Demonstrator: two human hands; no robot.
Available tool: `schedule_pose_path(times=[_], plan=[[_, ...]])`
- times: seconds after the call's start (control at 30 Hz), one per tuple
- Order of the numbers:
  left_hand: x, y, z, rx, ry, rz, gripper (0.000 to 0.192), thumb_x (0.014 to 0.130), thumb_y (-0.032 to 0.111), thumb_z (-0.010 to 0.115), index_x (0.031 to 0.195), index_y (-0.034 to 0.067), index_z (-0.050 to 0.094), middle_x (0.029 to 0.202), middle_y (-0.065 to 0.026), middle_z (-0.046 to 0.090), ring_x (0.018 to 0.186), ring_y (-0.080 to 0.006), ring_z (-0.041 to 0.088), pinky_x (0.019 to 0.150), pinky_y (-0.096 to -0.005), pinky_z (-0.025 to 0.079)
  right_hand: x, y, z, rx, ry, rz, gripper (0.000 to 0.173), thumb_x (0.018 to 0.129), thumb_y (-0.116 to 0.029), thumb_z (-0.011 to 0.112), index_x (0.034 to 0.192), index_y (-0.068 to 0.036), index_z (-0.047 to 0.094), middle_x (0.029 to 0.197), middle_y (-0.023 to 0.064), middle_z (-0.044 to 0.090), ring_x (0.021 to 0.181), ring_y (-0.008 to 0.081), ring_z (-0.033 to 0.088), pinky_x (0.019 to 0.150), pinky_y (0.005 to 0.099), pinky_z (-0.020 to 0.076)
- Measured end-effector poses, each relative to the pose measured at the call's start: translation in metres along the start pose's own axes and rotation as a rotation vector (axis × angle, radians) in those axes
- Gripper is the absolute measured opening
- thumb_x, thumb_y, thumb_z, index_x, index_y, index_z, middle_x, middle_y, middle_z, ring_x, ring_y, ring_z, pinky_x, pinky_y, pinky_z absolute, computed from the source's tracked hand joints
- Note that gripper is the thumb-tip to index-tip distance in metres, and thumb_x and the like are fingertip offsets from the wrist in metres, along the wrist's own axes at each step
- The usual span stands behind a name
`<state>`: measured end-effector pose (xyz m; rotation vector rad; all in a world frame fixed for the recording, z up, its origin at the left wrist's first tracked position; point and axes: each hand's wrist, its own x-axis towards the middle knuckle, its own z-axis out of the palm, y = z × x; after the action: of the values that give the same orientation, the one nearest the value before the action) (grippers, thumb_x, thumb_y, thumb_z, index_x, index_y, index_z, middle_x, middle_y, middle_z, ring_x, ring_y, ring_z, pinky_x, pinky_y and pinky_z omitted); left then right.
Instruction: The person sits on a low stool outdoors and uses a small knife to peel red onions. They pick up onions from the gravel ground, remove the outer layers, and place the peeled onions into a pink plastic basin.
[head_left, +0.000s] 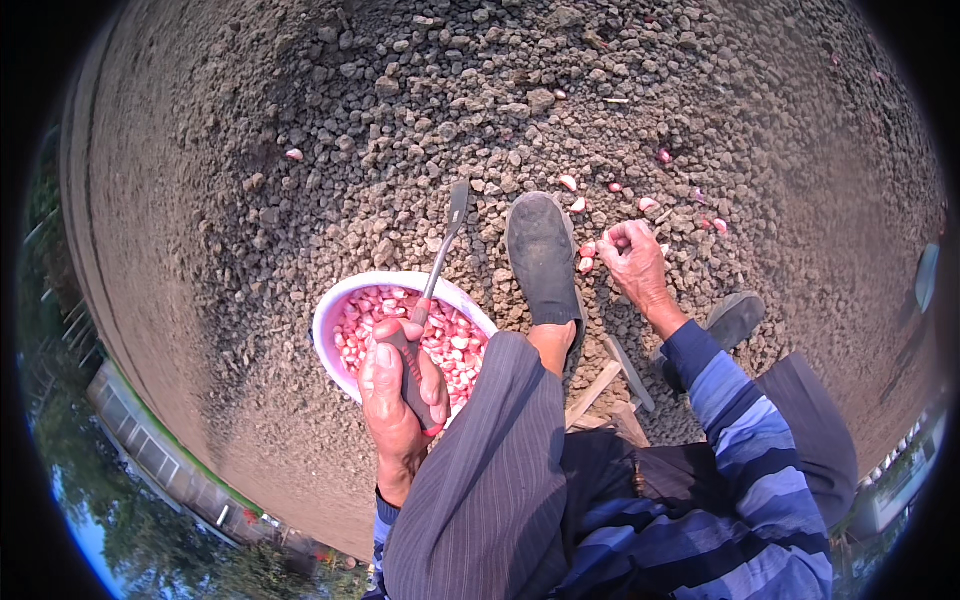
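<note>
My left hand (394, 401) grips the dark-and-red handle of a narrow-bladed hand weeder (444, 255). Its metal blade points away from me, past the rim of a pale plastic basin (352, 283). Pinkish-red cloves, which look like garlic (457, 352), fill the basin beneath that hand. Low over the soil, beside my shoe, my right hand (637, 262) has its thumb and fingers drawn together. Two pink cloves (586, 257) lie right at its fingertips; whether a clove is pinched between them is unclear. Several more cloves (649, 204) are scattered on the ground beyond.
Loose, cloddy soil (420, 135) spreads ahead. My dark shoe (541, 251) stands between the basin and my right hand; the other shoe (735, 319) is farther right. A low wooden stool (596, 394) shows under me. One clove (294, 154) lies far left.
</note>
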<state>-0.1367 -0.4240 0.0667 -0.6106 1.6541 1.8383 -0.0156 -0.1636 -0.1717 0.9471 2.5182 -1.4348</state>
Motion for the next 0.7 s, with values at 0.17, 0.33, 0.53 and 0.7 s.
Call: schedule_pose_path(times=[0.17,0.33,0.53,0.7], plan=[[0.017,-0.005,0.001,-0.018,-0.003,-0.015,0.036,0.109,0.037,0.046,0.124,0.005,0.053,0.075,-0.0121,0.062,0.037,-0.0107,0.043,0.033,-0.0246,0.037,-0.002,0.001,0.004,0.042,-0.011,0.007,0.015,0.084,-0.012,0.076,0.085,-0.005,0.063,0.081,0.0053,0.06,0.071,0.0164,0.059,0.066,0.0318,0.0511],[0.045,0.007,0.001,-0.084,-0.044,-0.043,0.034,0.11,0.032,0.043,0.125,0.005,0.055,0.08,-0.0122,0.065,0.037,-0.0107,0.043,0.032,-0.0237,0.036,0.001,0.0,0.0,0.064,-0.018,0.052,0.015,0.087,-0.012,0.076,0.091,-0.002,0.065,0.084,0.0047,0.059,0.073,0.0124,0.058,0.069,0.0281,0.0508],[0.066,0.003,0.013,-0.043,-0.025,-0.038,0.038,0.109,0.038,0.045,0.121,0.004,0.057,0.065,-0.0056,0.056,0.037,-0.0104,0.043,0.031,-0.0241,0.035,0.013,-0.014,-0.001,0.19,-0.024,0.215,0.015,0.089,-0.013,0.073,0.088,-0.001,0.064,0.071,0.0005,0.058,0.064,0.0096,0.06,0.059,0.0292,0.0511],[0.108,-0.019,0.015,0.024,-0.018,-0.022,0.042,0.108,0.042,0.047,0.118,0.003,0.056,0.061,-0.002,0.053,0.039,-0.0103,0.046,0.032,-0.0239,0.036,0.025,-0.037,0.003,0.454,-0.047,0.214,0.014,0.094,-0.011,0.07,0.092,-0.001,0.061,0.068,0.0001,0.059,0.052,0.0088,0.061,0.044,0.027,0.0513]])
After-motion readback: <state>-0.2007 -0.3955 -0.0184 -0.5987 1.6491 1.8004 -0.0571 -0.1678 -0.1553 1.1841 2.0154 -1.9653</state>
